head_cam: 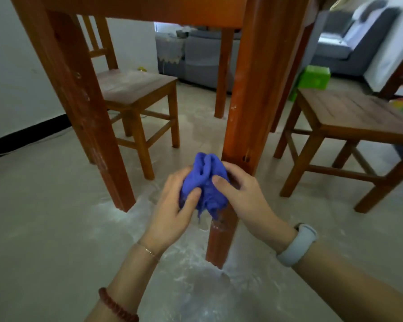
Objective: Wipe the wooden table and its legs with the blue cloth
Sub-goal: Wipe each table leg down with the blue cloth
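Down by the near table leg [247, 108], we are bunching the blue cloth [204, 182] in left hand [172, 205] and right hand [240, 194], both gripping it; other legs likely remaining

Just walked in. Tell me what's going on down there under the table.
A person is crouched low by the wooden table, holding a bunched blue cloth in both hands, left hand and right hand, right against the nearest table leg. The leg's lower part looks dusty, and pale dust streaks the floor. Two wooden chairs stand nearby.
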{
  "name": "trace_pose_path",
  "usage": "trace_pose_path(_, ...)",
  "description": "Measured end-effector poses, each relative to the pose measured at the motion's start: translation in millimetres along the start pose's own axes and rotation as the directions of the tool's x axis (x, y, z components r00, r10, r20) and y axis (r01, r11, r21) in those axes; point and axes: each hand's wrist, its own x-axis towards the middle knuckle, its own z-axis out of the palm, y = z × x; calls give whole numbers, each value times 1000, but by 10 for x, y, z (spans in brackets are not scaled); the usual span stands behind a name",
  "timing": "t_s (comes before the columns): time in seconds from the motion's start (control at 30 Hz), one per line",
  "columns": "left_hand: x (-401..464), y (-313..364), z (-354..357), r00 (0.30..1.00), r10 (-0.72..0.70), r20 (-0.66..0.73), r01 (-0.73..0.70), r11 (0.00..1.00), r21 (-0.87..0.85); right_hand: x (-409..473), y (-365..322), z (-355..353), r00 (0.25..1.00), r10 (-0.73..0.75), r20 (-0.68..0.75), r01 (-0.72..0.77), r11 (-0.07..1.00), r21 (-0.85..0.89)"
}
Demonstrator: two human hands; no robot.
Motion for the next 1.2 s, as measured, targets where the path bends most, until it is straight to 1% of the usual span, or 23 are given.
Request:
trace_pose_path(0.03, -12, 28, 15, 1000, -3, 4, 3, 1000, -20, -22, -6, -12, 998, 40, 39, -45, 990, 134)
trace_pose_path(0.07, -25, 75, 23, 999, -36, 21, 37, 997, -65, -38, -1, -36, 995, 73, 62, -85, 971, 224)
trace_pose_path(0.13, -3, 184, 30, 992, -113, 54, 121, 975, -186, -40, 20, -99, 996, 83, 42, -91, 961, 260)
trace_pose_path(0.2, 33, 289, 64, 993, -114, 34, 119, 964, -238, -42, 9, -161, 998, 65, -20, -59, 976, 209)
trace_pose_path(0.27, 76, 362, 115, 994, -106, -35, 95, 964, -247, -42, -32, -210, 998, 3, -61, 4, 993, 122)
trace_pose_path(0.37, 161, 519, 188, 979, -98, -181, 58, 974, -219, -42, -118, -322, 987, -140, -81, 141, 990, -2)
trace_pose_path(0.43, 243, 658, 227, 970, -52, -236, 5, 981, -193, -33, -180, -426, 965, -255, -66, 250, 966, -70)
trace_pose_path(0.5, 355, 788, 223, 956, -14, -293, -35, 987, -159, -8, -221, -543, 929, -358, -91, 346, 930, -124)
trace_pose_path(0.57, 516, 903, 170, 911, 40, -410, -97, 988, -120, 26, -229, -656, 869, -475, -140, 439, 870, -226)
trace_pose_path(0.63, 721, 1032, 119, 843, 94, -529, -155, 985, -73, 82, -213, -742, 818, -548, -175, 472, 814, -340)
trace_pose_path(0.67, 823, 1104, 118, 816, 120, -565, -181, 982, -52, 117, -197, -768, 811, -556, -182, 466, 801, -376)
trace_pose_path(0.73, 988, 1194, 170, 783, 166, -599, -221, 975, -18, 176, -139, -771, 830, -532, -166, 433, 803, -409)
trace_pose_path(0.8, 1072, 1150, 250, 756, 217, -618, -240, 970, 47, 191, -14, -720, 853, -509, -117, 419, 800, -429)
trace_pose_path(0.87, 1046, 1003, 323, 733, 273, -623, -253, 960, 123, 166, 155, -653, 855, -512, -80, 431, 789, -437)
trace_pose_path(0.93, 918, 801, 405, 739, 315, -595, -246, 949, 197, 107, 311, -598, 865, -496, -79, 426, 808, -407)
trace_pose_path(0.97, 832, 701, 453, 756, 329, -566, -233, 943, 237, 76, 377, -580, 872, -483, -84, 418, 821, -388)
trace_pose_path(1.07, 626, 503, 569, 813, 301, -499, -183, 945, 272, 6, 531, -574, 897, -437, -72, 382, 845, -374)
trace_pose_path(1.13, 629, 531, 568, 818, 263, -512, -146, 955, 257, -5, 567, -591, 907, -417, -53, 367, 847, -383)
trace_pose_path(1.2, 731, 681, 520, 797, 233, -557, -126, 967, 223, -1, 570, -602, 908, -417, -43, 368, 842, -394)
